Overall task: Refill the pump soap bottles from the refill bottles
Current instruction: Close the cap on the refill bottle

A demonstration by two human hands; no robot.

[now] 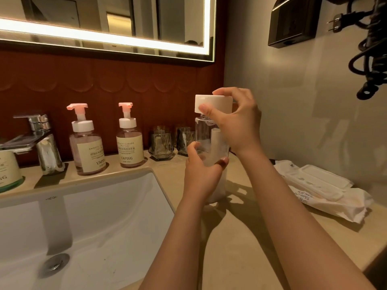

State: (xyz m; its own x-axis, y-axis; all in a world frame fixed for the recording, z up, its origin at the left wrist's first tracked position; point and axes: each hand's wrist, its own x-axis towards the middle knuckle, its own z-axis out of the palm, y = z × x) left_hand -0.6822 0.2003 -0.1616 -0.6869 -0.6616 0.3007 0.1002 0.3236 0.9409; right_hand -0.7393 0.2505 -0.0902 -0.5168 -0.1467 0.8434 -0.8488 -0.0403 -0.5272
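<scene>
Glossy chrome faucet — clear plastic dispenser, matt white cap, smooth ceramic sink.

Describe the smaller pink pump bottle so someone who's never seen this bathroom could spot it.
Behind the white sink, right of the chrome faucet, stand two pink-topped bottles. The smaller pump bottle is the right one, beside the glass tumblers; unlike the larger pump bottle, its label squarely faces front.

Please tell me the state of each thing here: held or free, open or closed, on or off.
left hand: grips clear bottle.
right hand: pinches white cap.
clear bottle: upright, looks almost empty.
white cap: over the neck; seating unclear.
pump bottle by faucet: upright, pump fitted.
second pump bottle: upright, pump fitted.
faucet: no water running.
mirror light: on.
wipes pack: lid closed.
</scene>
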